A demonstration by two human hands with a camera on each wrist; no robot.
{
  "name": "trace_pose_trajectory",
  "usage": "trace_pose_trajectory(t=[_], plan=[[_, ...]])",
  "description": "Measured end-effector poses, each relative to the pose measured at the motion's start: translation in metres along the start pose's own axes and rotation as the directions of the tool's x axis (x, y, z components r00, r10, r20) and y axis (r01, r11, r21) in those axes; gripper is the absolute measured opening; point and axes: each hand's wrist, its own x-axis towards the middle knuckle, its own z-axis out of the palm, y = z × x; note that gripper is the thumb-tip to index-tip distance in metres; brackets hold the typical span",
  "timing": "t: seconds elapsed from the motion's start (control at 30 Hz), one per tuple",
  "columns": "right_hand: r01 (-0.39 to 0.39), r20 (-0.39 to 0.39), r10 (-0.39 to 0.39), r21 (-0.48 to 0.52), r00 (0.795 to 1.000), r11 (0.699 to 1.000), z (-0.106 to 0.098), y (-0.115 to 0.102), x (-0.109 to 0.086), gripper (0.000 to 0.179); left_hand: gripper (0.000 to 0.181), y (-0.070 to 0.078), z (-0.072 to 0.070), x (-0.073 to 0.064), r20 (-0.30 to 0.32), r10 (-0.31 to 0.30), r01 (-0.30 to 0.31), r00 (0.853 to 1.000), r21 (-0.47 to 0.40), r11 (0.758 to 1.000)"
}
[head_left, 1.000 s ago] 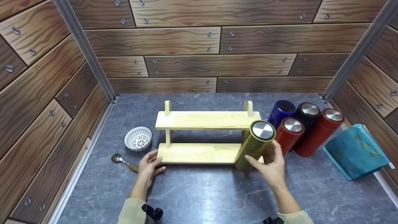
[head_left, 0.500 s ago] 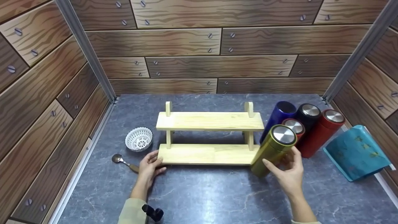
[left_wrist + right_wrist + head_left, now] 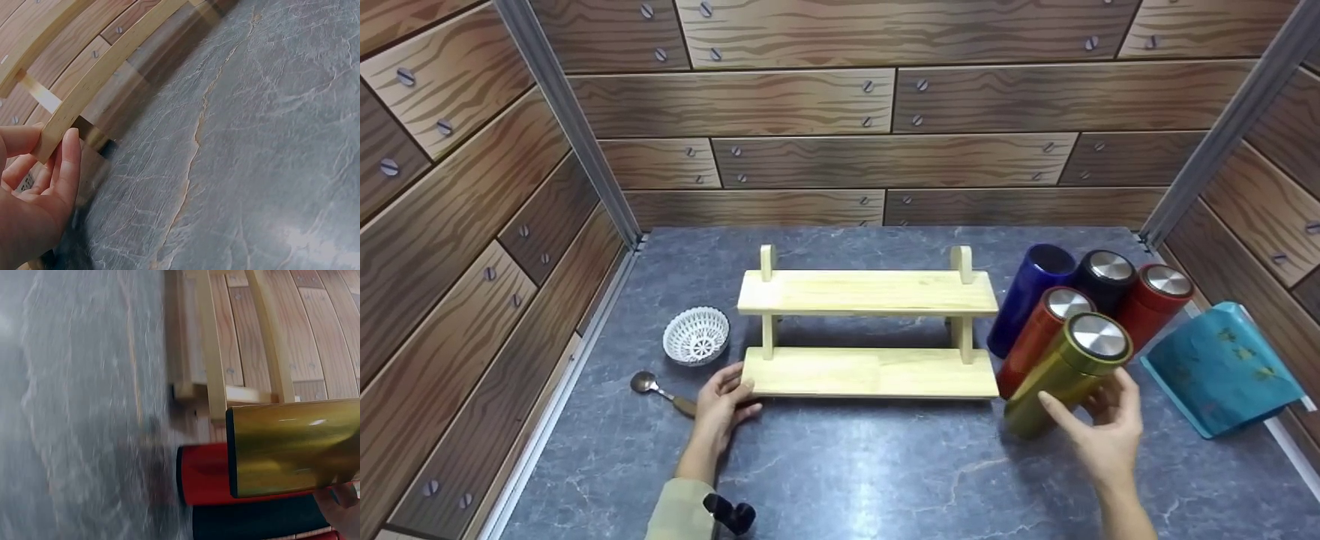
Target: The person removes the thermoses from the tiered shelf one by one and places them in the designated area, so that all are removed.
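Observation:
My right hand (image 3: 1110,435) grips a gold thermos flask (image 3: 1061,382) with a steel-topped lid, its thumb on the near side. In the right wrist view the flask (image 3: 292,450) has its base off the table. Just behind it in the head view is a shorter red flask (image 3: 1039,337). A pale two-tier wooden shelf (image 3: 870,371) stands mid-table. At its lower left corner my left hand (image 3: 720,405) pinches the board; the left wrist view shows the thumb above and fingers (image 3: 68,163) under the board's end.
A blue flask (image 3: 1031,300), a black flask (image 3: 1106,274) and a taller red flask (image 3: 1155,300) stand right of the shelf. A teal bag (image 3: 1222,367) is at the far right. Left lie a white woven bowl (image 3: 697,336) and a spoon (image 3: 660,391).
My right hand has carried the gold flask rightward, from in front of the shelf's right end to beside the red flask. The left hand has kept its place on the shelf.

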Motion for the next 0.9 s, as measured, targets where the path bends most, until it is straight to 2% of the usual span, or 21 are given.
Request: trace_pose_trajectory(t=[0.13, 0.23, 0.4, 0.63, 0.77, 0.9], plan=[[-0.058, -0.068, 0.053, -0.071, 0.996, 0.996, -0.009, -0.002, 0.003, 0.082, 0.047, 0.0, -0.001, 0.0, 0.001, 0.001, -0.001, 1.0, 0.002, 1.0], [-0.092, -0.112, 0.083, -0.077, 0.99, 0.993, -0.013, -0.003, 0.005, 0.083, 0.048, 0.001, -0.001, 0.0, 0.006, 0.005, -0.005, 1.0, -0.002, 1.0], [-0.08, -0.16, 0.065, -0.09, 0.985, 0.993, -0.02, -0.002, 0.011, 0.083, 0.049, 0.001, 0.0, -0.001, 0.007, -0.002, 0.002, 1.0, -0.008, 1.0], [-0.148, -0.206, 0.114, -0.155, 0.972, 0.977, -0.029, 0.009, 0.025, 0.084, 0.05, 0.001, 0.0, -0.002, 0.014, 0.003, -0.003, 1.0, -0.014, 1.0], [-0.148, -0.22, 0.115, -0.136, 0.969, 0.98, -0.031, 0.021, 0.035, 0.085, 0.05, 0.0, 0.0, -0.001, 0.013, 0.004, -0.004, 1.0, -0.013, 1.0], [-0.138, -0.221, 0.094, -0.192, 0.971, 0.972, -0.032, 0.034, 0.041, 0.085, 0.049, 0.0, 0.0, -0.001, 0.005, 0.004, -0.004, 1.0, -0.016, 1.0]])
